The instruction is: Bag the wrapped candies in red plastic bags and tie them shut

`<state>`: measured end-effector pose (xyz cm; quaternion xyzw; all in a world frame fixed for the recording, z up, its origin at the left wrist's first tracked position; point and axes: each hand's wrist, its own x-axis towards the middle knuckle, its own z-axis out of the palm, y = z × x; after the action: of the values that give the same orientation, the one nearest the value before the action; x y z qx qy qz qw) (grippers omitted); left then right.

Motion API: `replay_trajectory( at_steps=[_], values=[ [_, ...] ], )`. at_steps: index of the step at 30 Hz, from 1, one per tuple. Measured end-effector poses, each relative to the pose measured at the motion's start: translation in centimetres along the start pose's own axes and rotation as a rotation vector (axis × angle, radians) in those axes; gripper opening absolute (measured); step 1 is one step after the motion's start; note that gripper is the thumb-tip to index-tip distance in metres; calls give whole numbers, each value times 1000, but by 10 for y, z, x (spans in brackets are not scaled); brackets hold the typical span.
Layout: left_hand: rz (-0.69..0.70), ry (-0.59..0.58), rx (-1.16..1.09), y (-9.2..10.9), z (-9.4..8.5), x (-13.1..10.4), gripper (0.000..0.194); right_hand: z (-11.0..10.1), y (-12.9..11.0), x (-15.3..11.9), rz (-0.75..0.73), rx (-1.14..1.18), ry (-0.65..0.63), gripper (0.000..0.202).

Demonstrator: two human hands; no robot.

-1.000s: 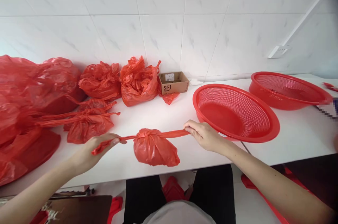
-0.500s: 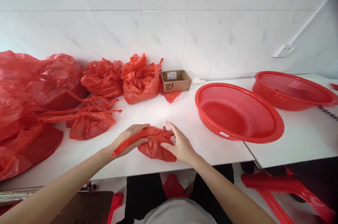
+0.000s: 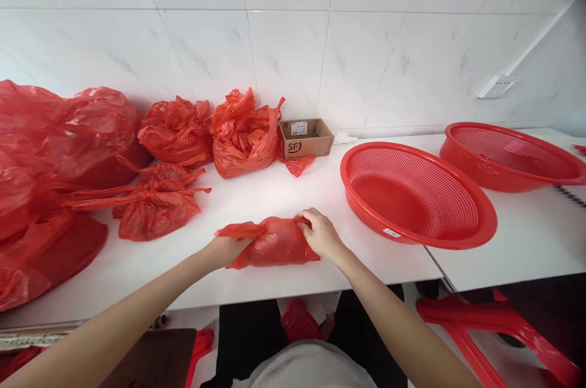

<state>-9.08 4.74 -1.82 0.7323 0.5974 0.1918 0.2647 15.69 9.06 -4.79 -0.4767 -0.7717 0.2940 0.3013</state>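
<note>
A red plastic bag with something bulky inside lies at the front of the white table, stretched sideways between my hands. My left hand is closed around its gathered left end. At the upper right corner, my right hand pinches the plastic between thumb and fingers. What the bag contains is hidden by the red film. Left of it sits a tied red bag with long handles trailing leftward.
Large red bags crowd the table's left side. Two more bags stand along the tiled wall, beside a small cardboard box. A red perforated basket is to the right, with another basket behind it.
The bag was bunched up between my hands; now it is pulled out wider and smoother. My left hand has closed on one end, and my right has gone from spread to pinching.
</note>
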Motion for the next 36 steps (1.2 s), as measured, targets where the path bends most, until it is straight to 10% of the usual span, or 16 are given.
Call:
replay_trajectory(
  at_steps=[9, 13, 17, 36],
  values=[
    [-86, 21, 178, -21, 7, 43, 25, 22, 9, 22, 20, -339, 32, 50],
    [-60, 29, 191, -26, 17, 44, 25, 21, -7, 18, -176, -395, 180, 49],
    [-35, 29, 175, -30, 20, 43, 23, 28, -26, 7, -363, -425, 62, 43],
    [-150, -74, 186, -32, 17, 47, 31, 44, -10, 3, -232, -389, 4, 38]
  ],
)
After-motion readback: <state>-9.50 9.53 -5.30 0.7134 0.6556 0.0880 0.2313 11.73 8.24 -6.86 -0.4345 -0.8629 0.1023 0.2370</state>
